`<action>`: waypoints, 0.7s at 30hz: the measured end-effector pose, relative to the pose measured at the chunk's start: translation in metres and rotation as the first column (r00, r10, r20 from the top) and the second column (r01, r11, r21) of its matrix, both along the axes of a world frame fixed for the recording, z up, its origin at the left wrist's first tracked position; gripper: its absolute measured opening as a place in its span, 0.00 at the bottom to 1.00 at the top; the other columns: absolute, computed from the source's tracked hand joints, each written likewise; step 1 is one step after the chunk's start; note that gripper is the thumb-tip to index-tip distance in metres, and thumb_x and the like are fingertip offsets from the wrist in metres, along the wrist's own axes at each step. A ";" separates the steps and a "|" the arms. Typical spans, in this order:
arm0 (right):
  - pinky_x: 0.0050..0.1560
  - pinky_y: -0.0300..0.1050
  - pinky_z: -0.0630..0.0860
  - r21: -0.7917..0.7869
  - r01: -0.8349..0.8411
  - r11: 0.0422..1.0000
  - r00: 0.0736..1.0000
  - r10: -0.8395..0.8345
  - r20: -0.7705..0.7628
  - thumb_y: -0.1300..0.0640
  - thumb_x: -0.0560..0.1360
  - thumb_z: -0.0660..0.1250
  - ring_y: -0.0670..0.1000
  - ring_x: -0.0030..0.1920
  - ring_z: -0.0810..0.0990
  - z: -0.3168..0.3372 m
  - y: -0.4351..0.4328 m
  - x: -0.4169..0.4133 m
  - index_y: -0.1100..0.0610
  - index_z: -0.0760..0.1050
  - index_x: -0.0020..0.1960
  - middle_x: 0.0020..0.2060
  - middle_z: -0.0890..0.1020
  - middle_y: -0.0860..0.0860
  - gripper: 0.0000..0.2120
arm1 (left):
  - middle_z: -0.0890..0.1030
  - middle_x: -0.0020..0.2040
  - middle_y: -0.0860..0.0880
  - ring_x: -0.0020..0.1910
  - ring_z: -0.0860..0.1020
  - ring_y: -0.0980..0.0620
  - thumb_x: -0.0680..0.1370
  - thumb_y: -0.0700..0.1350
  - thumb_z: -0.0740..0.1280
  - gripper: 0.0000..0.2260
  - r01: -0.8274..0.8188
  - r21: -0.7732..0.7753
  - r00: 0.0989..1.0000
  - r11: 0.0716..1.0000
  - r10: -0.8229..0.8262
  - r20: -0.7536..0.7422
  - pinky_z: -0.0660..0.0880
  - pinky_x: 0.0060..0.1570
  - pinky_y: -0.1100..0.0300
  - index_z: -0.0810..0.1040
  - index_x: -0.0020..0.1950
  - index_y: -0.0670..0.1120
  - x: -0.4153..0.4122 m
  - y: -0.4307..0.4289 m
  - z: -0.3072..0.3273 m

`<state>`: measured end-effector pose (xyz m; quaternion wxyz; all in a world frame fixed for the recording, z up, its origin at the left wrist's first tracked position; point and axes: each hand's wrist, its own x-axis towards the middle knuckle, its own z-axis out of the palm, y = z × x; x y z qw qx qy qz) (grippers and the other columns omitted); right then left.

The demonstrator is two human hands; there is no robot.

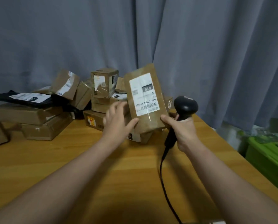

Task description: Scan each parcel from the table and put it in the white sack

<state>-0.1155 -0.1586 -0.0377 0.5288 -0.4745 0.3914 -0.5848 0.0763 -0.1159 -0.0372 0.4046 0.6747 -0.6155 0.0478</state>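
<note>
Seemingly with much of the job left, a person holds a brown parcel [144,97] upright above the wooden surface [102,175], its label [144,92] facing the camera. The left hand [117,120] steadies one lower corner, fingers spread and straight, thumb against the wrapping. The right hand [183,128] has its fingers clamped round the handle of a black scanner [185,104], thumb pressed on the parcel's other corner. Beyond the fingers, a heap of boxes [93,101] and a dark mailer [29,99] wait. The white sack is out of view, so the number already bagged cannot be told.
</note>
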 end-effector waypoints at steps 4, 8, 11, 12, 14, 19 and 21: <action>0.41 0.32 0.77 -0.177 -0.165 0.970 0.965 0.122 -0.232 0.66 0.65 0.78 0.40 0.45 0.83 0.019 0.049 -0.021 0.59 0.77 0.57 0.45 0.84 0.45 0.23 | 0.53 0.77 0.43 0.76 0.50 0.44 0.70 0.58 0.72 0.41 0.050 -0.205 0.895 0.977 0.047 0.443 0.44 0.73 0.46 0.53 0.77 0.52 0.019 0.063 0.018; 0.46 0.26 0.74 -0.228 -0.377 0.898 0.799 0.190 -0.570 0.65 0.62 0.80 0.34 0.48 0.80 0.037 0.100 -0.016 0.55 0.72 0.61 0.50 0.81 0.43 0.31 | 0.46 0.79 0.44 0.78 0.43 0.45 0.71 0.64 0.68 0.45 0.014 0.004 0.728 1.000 -0.013 0.685 0.34 0.72 0.49 0.46 0.79 0.54 0.023 0.115 0.038; 0.59 0.32 0.70 -0.180 -0.534 0.826 0.589 0.211 -0.780 0.61 0.63 0.80 0.34 0.52 0.74 0.042 0.133 -0.008 0.49 0.68 0.63 0.53 0.76 0.37 0.34 | 0.45 0.79 0.47 0.78 0.42 0.48 0.72 0.67 0.64 0.45 -0.036 0.331 0.648 0.943 -0.230 0.726 0.35 0.72 0.50 0.42 0.79 0.54 0.027 0.147 0.039; 0.59 0.29 0.69 -0.157 -0.592 0.790 0.540 0.244 -0.805 0.61 0.63 0.80 0.33 0.53 0.73 0.041 0.141 -0.006 0.48 0.67 0.64 0.54 0.74 0.36 0.35 | 0.46 0.79 0.48 0.78 0.44 0.48 0.71 0.68 0.64 0.45 -0.056 0.439 0.671 0.897 -0.292 0.682 0.36 0.72 0.50 0.42 0.78 0.55 0.029 0.157 0.037; 0.56 0.23 0.67 -0.118 -0.679 0.725 0.458 0.292 -0.839 0.62 0.64 0.80 0.33 0.56 0.72 0.037 0.155 -0.002 0.47 0.66 0.65 0.56 0.74 0.36 0.36 | 0.55 0.78 0.49 0.77 0.52 0.49 0.70 0.69 0.65 0.45 -0.067 0.613 0.758 0.787 -0.359 0.544 0.41 0.75 0.47 0.45 0.78 0.55 0.032 0.177 0.036; 0.61 0.33 0.70 -0.169 -0.635 0.754 0.551 0.289 -0.783 0.58 0.67 0.78 0.41 0.60 0.74 0.018 0.178 0.008 0.47 0.70 0.64 0.59 0.77 0.44 0.29 | 0.74 0.59 0.54 0.56 0.72 0.54 0.66 0.64 0.73 0.34 0.070 0.577 0.931 0.814 -0.260 0.254 0.71 0.59 0.54 0.66 0.66 0.52 0.039 0.212 0.013; 0.50 0.25 0.72 -0.246 -0.532 0.810 0.724 0.284 -0.628 0.58 0.70 0.75 0.37 0.54 0.75 0.014 0.189 0.011 0.44 0.72 0.57 0.53 0.78 0.40 0.20 | 0.73 0.56 0.54 0.57 0.72 0.53 0.66 0.65 0.72 0.33 0.050 0.462 0.958 0.886 -0.174 0.229 0.71 0.58 0.53 0.67 0.63 0.52 0.043 0.217 0.000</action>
